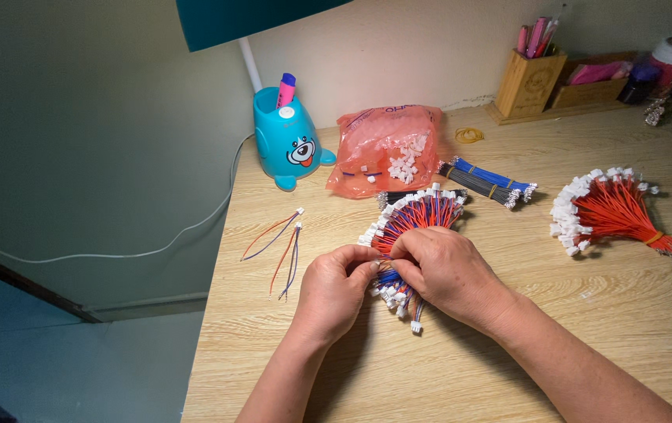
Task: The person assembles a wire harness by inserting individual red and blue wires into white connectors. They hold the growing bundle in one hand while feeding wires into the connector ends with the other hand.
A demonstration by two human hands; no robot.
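Note:
A fanned bundle of red and blue wires with white connectors lies on the wooden desk. My right hand grips it at its bound middle. Pressed against the same spot, my left hand pinches the wires, with white connector ends sticking out below both hands. Two loose red and blue wire pairs lie on the desk left of my left hand.
A red wire bundle with white connectors lies at right. Black and blue wire bundles and an orange bag of white connectors sit behind. A blue animal-shaped pen holder, a yellow rubber band and wooden organisers stand near the wall.

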